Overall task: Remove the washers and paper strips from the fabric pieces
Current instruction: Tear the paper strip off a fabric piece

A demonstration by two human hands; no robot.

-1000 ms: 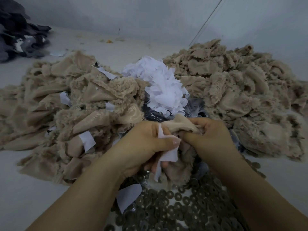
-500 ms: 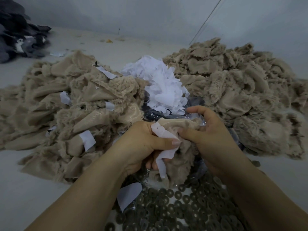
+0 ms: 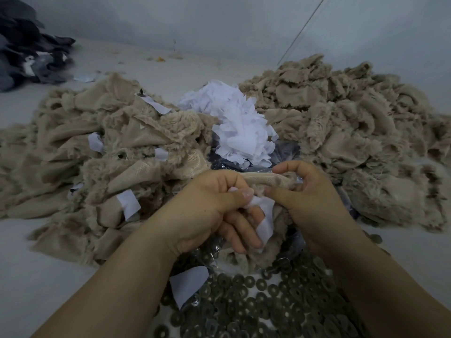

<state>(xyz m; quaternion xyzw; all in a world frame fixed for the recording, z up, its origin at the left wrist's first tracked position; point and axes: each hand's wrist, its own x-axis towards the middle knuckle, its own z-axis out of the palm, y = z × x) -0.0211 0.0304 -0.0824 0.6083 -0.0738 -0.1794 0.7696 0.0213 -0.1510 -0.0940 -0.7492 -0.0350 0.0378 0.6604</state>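
I hold one beige fabric piece (image 3: 266, 180) between both hands, low in the middle of the view, just above the washers. My left hand (image 3: 210, 211) pinches a white paper strip (image 3: 264, 217) between thumb and forefinger; the strip hangs down across my lower fingers, which are loosely curled beneath it. My right hand (image 3: 310, 198) grips the furry fabric at its right end, the thumb pressed against the cloth near the strip and the fingers arched over the top edge. The thumbs of the two hands nearly meet at the strip.

Below my wrists lies a dense spread of dark round washers (image 3: 263, 306), with a loose white paper piece (image 3: 188, 284) at its left edge. To my left a heap of beige fabric pieces (image 3: 97, 162) has white strips still showing on several of them, and a small dark fastener (image 3: 141, 91) stands up at its far side. To my right is a second beige fabric heap (image 3: 353, 132) where I see no strips. Between the two heaps sits a pile of white paper strips (image 3: 239, 128), resting on something dark and glossy that I cannot make out. A dark grey fabric pile (image 3: 26, 50) lies far off at the upper left, on the pale work surface (image 3: 36, 272).
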